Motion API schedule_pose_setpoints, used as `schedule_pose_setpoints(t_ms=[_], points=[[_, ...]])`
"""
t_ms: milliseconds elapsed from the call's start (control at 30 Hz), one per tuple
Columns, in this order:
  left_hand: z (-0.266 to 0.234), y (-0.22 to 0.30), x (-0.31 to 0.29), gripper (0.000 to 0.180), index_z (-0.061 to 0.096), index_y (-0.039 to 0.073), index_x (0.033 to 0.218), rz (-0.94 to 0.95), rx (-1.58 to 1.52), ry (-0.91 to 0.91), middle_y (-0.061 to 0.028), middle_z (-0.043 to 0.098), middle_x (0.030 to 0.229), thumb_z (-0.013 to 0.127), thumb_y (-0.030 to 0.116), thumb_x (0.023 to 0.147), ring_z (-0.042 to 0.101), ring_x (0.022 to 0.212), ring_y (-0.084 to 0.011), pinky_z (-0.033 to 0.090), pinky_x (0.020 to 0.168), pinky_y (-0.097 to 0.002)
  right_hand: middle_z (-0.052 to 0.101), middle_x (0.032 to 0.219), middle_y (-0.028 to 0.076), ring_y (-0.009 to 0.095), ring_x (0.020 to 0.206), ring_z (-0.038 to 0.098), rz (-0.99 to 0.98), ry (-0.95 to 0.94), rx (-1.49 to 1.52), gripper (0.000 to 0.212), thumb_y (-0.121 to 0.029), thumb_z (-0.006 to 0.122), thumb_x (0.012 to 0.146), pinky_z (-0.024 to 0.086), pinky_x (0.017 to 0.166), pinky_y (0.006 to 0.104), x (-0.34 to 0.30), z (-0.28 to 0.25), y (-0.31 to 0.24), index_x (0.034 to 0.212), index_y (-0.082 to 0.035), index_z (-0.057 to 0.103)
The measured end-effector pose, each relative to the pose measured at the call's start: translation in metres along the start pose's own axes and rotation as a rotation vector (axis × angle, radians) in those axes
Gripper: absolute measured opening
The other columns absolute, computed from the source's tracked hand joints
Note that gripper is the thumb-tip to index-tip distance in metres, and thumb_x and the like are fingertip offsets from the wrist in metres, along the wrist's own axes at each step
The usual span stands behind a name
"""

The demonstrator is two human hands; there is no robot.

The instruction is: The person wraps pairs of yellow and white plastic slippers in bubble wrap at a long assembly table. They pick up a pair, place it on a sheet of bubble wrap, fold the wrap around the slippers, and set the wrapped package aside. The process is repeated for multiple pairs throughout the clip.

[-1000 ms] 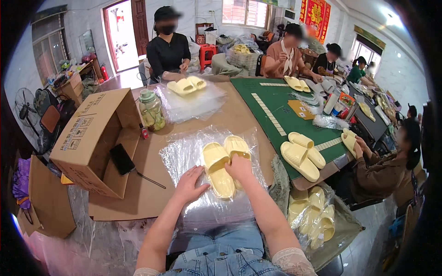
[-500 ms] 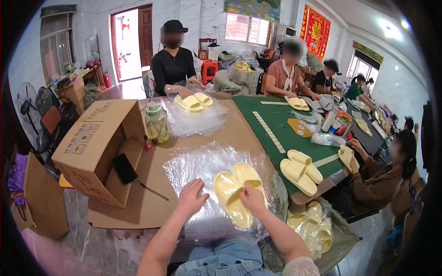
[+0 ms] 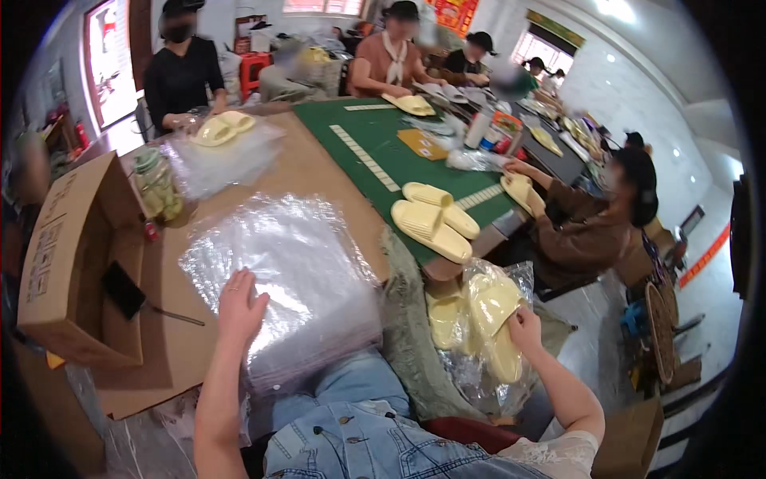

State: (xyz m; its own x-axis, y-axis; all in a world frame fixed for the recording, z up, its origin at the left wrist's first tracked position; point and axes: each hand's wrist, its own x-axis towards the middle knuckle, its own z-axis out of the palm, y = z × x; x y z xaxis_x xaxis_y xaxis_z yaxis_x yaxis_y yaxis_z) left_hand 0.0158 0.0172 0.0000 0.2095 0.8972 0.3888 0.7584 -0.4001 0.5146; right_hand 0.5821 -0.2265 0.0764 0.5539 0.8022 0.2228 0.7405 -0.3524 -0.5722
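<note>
My left hand (image 3: 242, 305) lies flat, fingers stretched, on the left part of a stack of clear plastic bags (image 3: 311, 279). Off the table's right side, my right hand (image 3: 524, 329) pinches a pale yellow pair of slippers in a clear bag (image 3: 493, 307). It hangs over other bagged slippers (image 3: 445, 319) in an open greenish sack, partly covering them. A loose pair of yellow slippers (image 3: 431, 227) rests on the green table mat, ahead of my right hand.
On the left lies an open cardboard box (image 3: 76, 263) with a black phone (image 3: 124, 291) at its opening. A glass jar (image 3: 157, 188) and a small red bottle (image 3: 152, 231) stand beyond. Co-workers handle slippers around the green mat (image 3: 335, 120); one sits close at right.
My right hand has carried the bagged slippers rightward off the bag stack to above the sack. My left hand stays on the stack. The view has turned to the right.
</note>
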Motion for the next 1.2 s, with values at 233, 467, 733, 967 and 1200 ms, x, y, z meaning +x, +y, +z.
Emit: schedule_pose_setpoints(t_ms=[233,467,733,967,1200], points=[[0.009,-0.008,0.006,0.056,0.061,-0.002,0.13,0.042,0.045,-0.008,-0.0224,0.056,0.144,0.074,0.029,0.086,0.046,0.139,-0.0407,0.037,0.116,-0.0472,0.069,0.085,0.014,0.027,0.076,0.068,0.512,-0.294,-0.114,0.039,-0.033,0.061,0.09,0.055,0.072,0.0394,0.008,0.056,0.143,0.101,0.003,0.071],[0.014,-0.026,0.017,0.055,0.061,-0.005,0.13,-0.018,0.119,0.071,-0.0246,0.056,0.143,0.073,0.029,0.088,0.048,0.137,-0.0426,0.037,0.116,-0.0476,0.057,0.135,0.03,0.044,0.128,0.054,0.338,-0.326,-0.736,0.065,-0.047,0.066,0.088,0.046,0.104,0.0549,-0.001,0.122,0.202,0.127,0.005,0.062],[0.024,-0.044,0.033,0.057,0.06,-0.006,0.131,-0.096,0.164,0.154,-0.0256,0.057,0.142,0.071,0.031,0.089,0.048,0.137,-0.0429,0.038,0.115,-0.047,0.075,0.105,0.015,0.028,0.092,0.071,0.441,-1.241,-0.878,0.049,-0.049,0.071,0.086,0.056,0.08,0.0408,0.024,0.067,0.132,0.11,-0.005,0.076],[0.023,-0.049,0.036,0.058,0.062,-0.006,0.128,-0.107,0.187,0.179,-0.0256,0.057,0.141,0.071,0.033,0.087,0.049,0.136,-0.0441,0.039,0.114,-0.0483,0.072,0.086,0.016,0.037,0.084,0.07,-0.221,-0.168,-0.301,0.023,-0.031,0.069,0.084,0.055,0.077,0.0486,0.125,0.079,-0.05,0.087,-0.008,0.072],[0.017,-0.035,0.043,0.045,0.068,0.0,0.119,-0.069,0.067,0.19,-0.0243,0.062,0.133,0.073,0.03,0.086,0.052,0.13,-0.0454,0.04,0.11,-0.0514,0.061,0.133,0.025,0.042,0.127,0.055,-0.181,-0.113,-0.221,0.066,-0.016,0.064,0.087,0.043,0.107,0.0481,0.25,0.174,-0.068,0.15,-0.009,0.045]])
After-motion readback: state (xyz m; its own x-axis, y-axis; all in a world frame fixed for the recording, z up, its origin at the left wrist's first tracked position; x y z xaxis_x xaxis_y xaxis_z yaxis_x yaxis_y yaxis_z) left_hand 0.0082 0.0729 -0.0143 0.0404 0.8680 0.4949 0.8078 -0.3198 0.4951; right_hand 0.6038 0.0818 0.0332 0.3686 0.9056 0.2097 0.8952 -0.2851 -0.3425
